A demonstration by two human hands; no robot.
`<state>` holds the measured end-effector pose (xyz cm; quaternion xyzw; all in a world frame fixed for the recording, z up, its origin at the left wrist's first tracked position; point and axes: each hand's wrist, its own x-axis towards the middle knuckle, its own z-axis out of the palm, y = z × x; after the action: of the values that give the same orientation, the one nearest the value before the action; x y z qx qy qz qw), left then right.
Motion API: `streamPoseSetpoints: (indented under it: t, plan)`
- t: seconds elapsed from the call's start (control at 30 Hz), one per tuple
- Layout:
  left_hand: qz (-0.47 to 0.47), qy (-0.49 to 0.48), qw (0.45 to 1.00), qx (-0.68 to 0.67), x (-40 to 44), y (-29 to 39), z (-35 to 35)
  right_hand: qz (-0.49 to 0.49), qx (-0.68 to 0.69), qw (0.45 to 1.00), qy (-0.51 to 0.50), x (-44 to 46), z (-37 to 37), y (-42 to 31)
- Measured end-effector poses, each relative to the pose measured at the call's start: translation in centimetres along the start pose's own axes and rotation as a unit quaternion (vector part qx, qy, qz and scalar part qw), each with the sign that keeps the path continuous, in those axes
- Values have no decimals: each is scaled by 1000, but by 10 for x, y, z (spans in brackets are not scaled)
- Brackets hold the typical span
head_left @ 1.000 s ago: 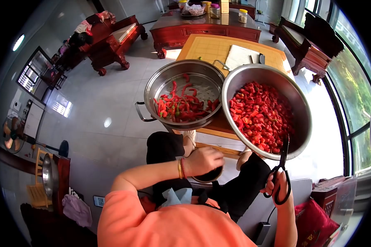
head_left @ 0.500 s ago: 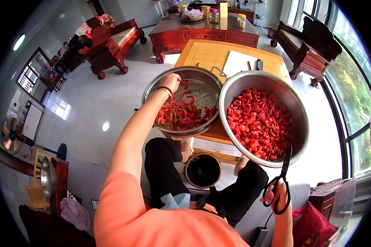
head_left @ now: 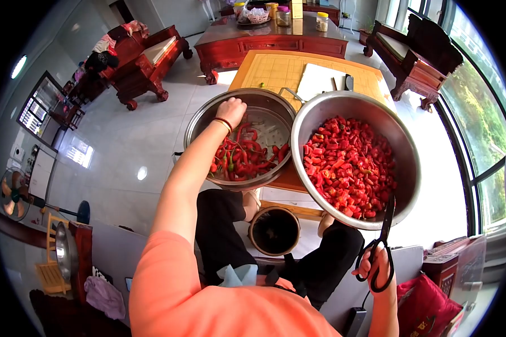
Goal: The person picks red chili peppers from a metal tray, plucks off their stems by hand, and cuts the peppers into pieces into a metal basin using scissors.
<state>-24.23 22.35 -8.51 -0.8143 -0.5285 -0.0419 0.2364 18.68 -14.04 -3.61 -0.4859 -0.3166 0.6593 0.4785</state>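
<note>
Whole red peppers (head_left: 244,160) lie in a steel steamer pot (head_left: 192,135) on the left. Over that pot, my left hand (head_left: 231,110) is closed at the peppers' far side; what its fingers hold is too hidden to name. Beside the pot, a wide steel bowl (head_left: 411,163) holds many cut red pepper pieces (head_left: 348,168). My right hand (head_left: 375,264) is wrapped round the handles of black scissors (head_left: 385,227), whose blades point up over the bowl's near rim.
A dark round bin (head_left: 274,231) stands on the floor between the knees. On the wooden table (head_left: 264,67) lie a white board (head_left: 316,82) and a dark-handled knife (head_left: 349,83). Carved red furniture and a fan (head_left: 14,191) stand farther off.
My left hand has gone from above the bin, forward and left into the steamer pot, and the bin's opening now shows. My right hand still holds the scissors at the bowl.
</note>
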Motion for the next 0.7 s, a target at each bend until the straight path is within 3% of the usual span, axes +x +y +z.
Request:
streamPoseSetpoints:
  t: [0.03, 0.07, 0.1, 0.13, 0.23, 0.37, 0.5, 0.6, 0.7]
  plan:
    - [-70, -26, 981, -178, -1, -3, -6, -1, 2, 1000, -4, 1, 1, 0]
    - [-138, -50, 926, -349, -1, -7, -12, 7, 3, 1000, -7, 1, 0, 0]
    - [-199, -72, 836, -507, -2, -10, -18, 15, 5, 1000, -11, 2, -1, 1]
    - [-160, -45, 777, -607, -4, -14, -25, 22, 8, 1000, -13, 2, -2, 3]
    - [-241, -84, 718, -647, -12, 3, -75, 20, 1, 999, -25, 4, 5, 1]
    - [-120, -96, 670, -726, -17, 29, -99, 12, -46, 997, -67, 9, 15, -5]
    - [-126, -160, 597, -776, -23, 65, -147, 30, -75, 994, -80, 8, 24, -10]
    - [-65, -174, 543, -819, -28, 99, -172, 47, -166, 980, -95, 10, 28, -18]
    - [-6, -215, 534, -818, -29, 128, -200, 41, -228, 970, -78, 11, 35, -24]
